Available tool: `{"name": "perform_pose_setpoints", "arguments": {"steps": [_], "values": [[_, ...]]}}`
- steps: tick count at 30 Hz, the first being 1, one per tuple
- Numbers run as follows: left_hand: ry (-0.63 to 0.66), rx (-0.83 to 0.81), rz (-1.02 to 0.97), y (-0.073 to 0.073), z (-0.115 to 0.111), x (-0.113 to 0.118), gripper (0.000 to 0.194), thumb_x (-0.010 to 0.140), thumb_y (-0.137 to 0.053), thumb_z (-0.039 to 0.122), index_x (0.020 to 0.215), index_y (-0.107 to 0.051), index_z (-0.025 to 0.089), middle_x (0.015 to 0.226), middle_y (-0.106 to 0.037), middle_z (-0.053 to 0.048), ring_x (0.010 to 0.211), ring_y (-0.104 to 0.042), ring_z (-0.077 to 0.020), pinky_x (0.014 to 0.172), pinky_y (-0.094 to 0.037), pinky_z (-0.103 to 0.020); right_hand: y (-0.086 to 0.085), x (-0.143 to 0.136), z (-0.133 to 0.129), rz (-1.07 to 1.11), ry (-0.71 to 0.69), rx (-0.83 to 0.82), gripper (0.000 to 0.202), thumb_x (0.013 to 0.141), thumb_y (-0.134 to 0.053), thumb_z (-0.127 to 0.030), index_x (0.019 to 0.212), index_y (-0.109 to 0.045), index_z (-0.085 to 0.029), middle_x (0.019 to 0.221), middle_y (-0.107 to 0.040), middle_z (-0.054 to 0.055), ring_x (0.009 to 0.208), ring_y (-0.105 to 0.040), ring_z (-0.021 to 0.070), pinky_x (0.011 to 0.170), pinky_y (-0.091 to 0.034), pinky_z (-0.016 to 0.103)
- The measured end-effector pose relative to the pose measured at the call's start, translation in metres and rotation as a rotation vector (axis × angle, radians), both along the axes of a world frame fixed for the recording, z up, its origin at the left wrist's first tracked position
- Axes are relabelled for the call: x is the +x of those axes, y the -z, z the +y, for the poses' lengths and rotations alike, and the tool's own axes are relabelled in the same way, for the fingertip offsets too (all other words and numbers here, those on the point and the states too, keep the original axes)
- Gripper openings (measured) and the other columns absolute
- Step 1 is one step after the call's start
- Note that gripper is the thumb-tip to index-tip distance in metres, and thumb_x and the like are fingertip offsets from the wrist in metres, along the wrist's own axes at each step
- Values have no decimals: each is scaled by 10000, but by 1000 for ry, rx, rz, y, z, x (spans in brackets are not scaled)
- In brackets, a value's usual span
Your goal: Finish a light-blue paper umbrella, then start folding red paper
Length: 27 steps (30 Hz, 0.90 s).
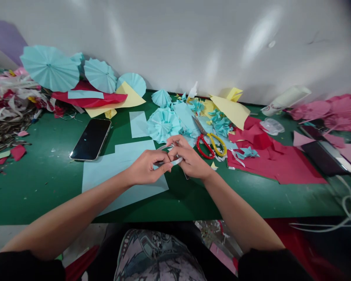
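Over the middle of the table, my two hands meet around a thin, pale ring point(177, 161); it resembles a narrow roll of tape, but the fingers cover much of it. My left hand point(149, 166) pinches its near left side between thumb and curled fingers. My right hand point(187, 156) has its fingers closed on the right side. Light blue sheets point(105, 175) lie under and left of my left hand. Just right of my right hand rest scissors point(206, 138) with one red and one yellow handle. A pleated blue paper rosette point(163, 124) lies behind the hands.
A phone point(91, 139) lies at left, near a tangled heap point(11, 105). Blue pleated fans point(51, 68) lean against the wall. Red paper point(280, 166) and yellow paper point(232, 111) lie right, with pink fans point(339, 113) and a white cable point(349, 199) further over.
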<state>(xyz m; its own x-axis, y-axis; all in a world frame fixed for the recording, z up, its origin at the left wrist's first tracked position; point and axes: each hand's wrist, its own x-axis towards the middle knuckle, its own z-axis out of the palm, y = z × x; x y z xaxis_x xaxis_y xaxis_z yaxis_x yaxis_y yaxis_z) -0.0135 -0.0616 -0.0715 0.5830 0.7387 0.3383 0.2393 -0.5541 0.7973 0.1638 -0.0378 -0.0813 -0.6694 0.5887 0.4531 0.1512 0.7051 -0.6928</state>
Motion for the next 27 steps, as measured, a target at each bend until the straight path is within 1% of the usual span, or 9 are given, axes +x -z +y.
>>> {"name": "perform_pose_setpoints", "arguments": {"steps": [6, 9, 11, 14, 18, 20, 22, 24, 27], "values": [[-20, -60, -55, 0, 8, -9, 220, 811, -487, 229, 608, -535, 158, 555, -519, 16, 483, -417, -69, 459, -312, -198, -9, 10, 1, -17, -50, -86, 143, 836, -416, -133, 726, -471, -208, 1023, -405, 63, 1028, -428, 189, 903, -380, 406], [-63, -94, -77, 1, 14, -17, 230, 820, -490, 256, 613, -533, 163, 569, -508, 12, 496, -410, -74, 472, -310, -209, -9, 16, 4, 28, 59, -117, 142, 856, -449, -223, 721, -487, -208, 1068, -420, 71, 1077, -420, 204, 894, -393, 395], [-16, -109, -46, 3, 16, -20, 230, 823, -492, 262, 619, -537, 165, 583, -514, 7, 510, -425, -79, 483, -315, -213, -5, 16, 7, 52, 132, -124, 79, 849, -486, -290, 820, -524, -226, 1110, -438, 74, 1098, -431, 213, 899, -395, 401], [37, -133, -38, 7, 16, -18, 230, 830, -489, 278, 632, -539, 172, 599, -510, 7, 529, -431, -85, 498, -316, -219, 3, 14, 10, 49, 105, -196, 255, 856, -480, -349, 1102, -467, -279, 1050, -538, 60, 1027, -517, 201, 877, -420, 400], [17, -204, -118, 9, 15, -16, 242, 834, -494, 313, 636, -540, 180, 596, -490, 15, 521, -399, -88, 499, -302, -231, 3, 13, 7, -27, 138, -254, 273, 858, -481, -337, 1127, -476, -285, 853, -592, 25, 824, -591, 173, 765, -467, 352], [5, -244, -176, 8, 16, -15, 234, 836, -497, 313, 652, -557, 183, 657, -527, -6, 606, -466, -104, 562, -347, -239, -1, 14, 4, -16, 149, -271, 315, 841, -511, -319, 1150, -462, -280, 765, -568, 5, 729, -587, 153, 671, -476, 310], [-22, -251, -235, 8, 16, -15, 217, 833, -509, 301, 668, -589, 185, 847, -575, -48, 841, -525, -146, 712, -386, -266, -7, 17, 0, 18, 174, -273, 385, 824, -535, -297, 1189, -419, -269, 669, -526, -25, 620, -551, 129, 577, -451, 272], [-97, -255, -279, 10, 17, -14, 211, 823, -528, 302, 671, -625, 193, 1025, -545, -66, 1043, -467, -186, 812, -370, -291, -11, 21, -2, 76, 237, -233, 396, 816, -534, -273, 1188, -397, -261, 580, -447, -61, 523, -476, 107, 510, -401, 247], [-235, -351, -324, 13, 17, -13, 198, 800, -554, 343, 709, -683, 223, 954, -522, -53, 978, -463, -184, 754, -376, -288, -13, 24, -1, 108, 394, -110, 377, 809, -497, -223, 1167, -382, -261, 513, -312, -96, 434, -342, 87, 464, -336, 234]]}}
